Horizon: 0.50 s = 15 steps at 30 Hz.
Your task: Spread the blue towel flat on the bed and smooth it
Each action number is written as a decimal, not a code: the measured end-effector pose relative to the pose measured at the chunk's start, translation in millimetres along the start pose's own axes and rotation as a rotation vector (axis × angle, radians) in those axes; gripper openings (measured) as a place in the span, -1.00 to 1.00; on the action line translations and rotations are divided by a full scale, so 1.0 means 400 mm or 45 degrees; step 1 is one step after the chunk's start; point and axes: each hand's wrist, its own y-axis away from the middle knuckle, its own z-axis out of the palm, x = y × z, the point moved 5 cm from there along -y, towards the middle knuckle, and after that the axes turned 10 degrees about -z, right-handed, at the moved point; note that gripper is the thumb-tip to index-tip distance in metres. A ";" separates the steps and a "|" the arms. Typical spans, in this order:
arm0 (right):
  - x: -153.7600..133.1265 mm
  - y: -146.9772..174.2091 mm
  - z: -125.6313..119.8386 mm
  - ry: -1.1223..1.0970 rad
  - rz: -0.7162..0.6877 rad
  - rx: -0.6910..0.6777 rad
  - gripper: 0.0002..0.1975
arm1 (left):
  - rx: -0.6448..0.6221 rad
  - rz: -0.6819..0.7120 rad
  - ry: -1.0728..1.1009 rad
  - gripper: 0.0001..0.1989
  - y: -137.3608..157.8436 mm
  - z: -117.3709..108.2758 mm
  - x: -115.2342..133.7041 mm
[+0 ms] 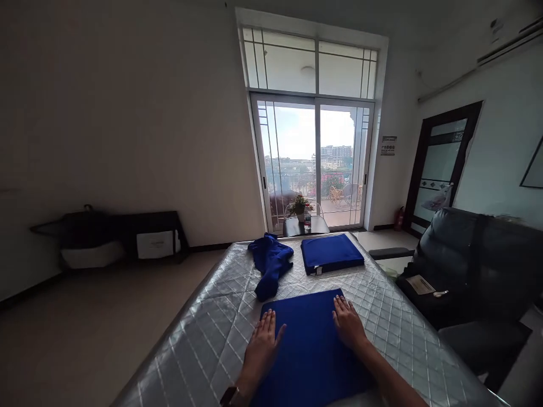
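A flat blue cloth (307, 350), spread into a smooth rectangle, lies on the silver quilted table cover (199, 333) in front of me. On its left edge rests my left hand (263, 338), fingers stretched out and thumb apart. My right hand (348, 321) lies flat near the far right corner of the same cloth. Neither hand grips anything. Beyond the cloth, a crumpled blue cloth (271, 263) sits to the left. Right of that is a neat folded stack of blue fabric (332, 252) with a small white label at its front edge.
A black leather armchair (479, 265) stands close to the table's right side, a card on its seat. Behind the far edge is a small dark table (292, 227) with a plant and a bottle. A dark low bench (156, 223) is along the left wall.
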 end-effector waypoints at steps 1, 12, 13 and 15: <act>0.000 0.022 0.009 0.003 0.003 -0.018 -0.33 | -0.073 0.039 0.063 -0.42 0.014 -0.006 0.029; 0.035 0.137 0.071 0.097 0.057 -0.076 -0.34 | -0.467 0.452 0.544 -0.27 0.085 -0.024 0.453; 0.036 0.136 0.070 0.086 0.057 -0.074 -0.33 | -0.477 0.436 0.534 -0.27 0.085 -0.017 0.447; 0.036 0.134 0.068 0.055 0.057 -0.063 -0.30 | -0.485 0.389 0.478 -0.26 0.084 -0.013 0.408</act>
